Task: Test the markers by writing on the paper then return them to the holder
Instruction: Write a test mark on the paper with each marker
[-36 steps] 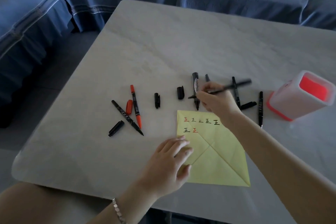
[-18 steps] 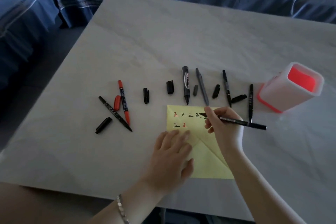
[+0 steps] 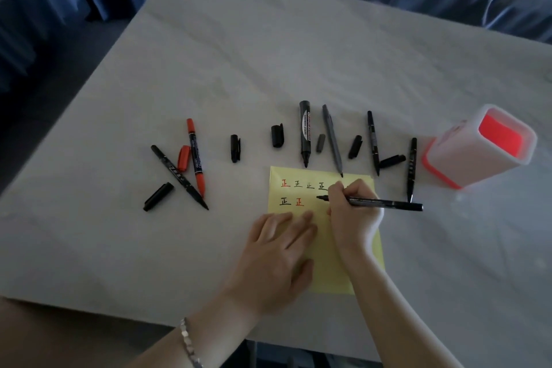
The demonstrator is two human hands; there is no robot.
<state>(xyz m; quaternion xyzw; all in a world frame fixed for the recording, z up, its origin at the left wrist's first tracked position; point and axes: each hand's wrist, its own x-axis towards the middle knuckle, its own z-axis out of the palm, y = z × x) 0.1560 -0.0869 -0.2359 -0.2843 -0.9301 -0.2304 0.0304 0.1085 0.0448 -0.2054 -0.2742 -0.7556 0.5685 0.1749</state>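
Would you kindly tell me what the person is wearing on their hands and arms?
Both are bare, with no gloves or rings visible. The wrist of the left hand carries a silvery bracelet of small faceted links. The wrist of the right hand has nothing on it. No sleeves show on either forearm.

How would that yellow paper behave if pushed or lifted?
Probably light and floppy: the yellow paper is a thin sheet lying flat. It would likely slide on the smooth table; the left hand presses it while the right hand holds the black marker.
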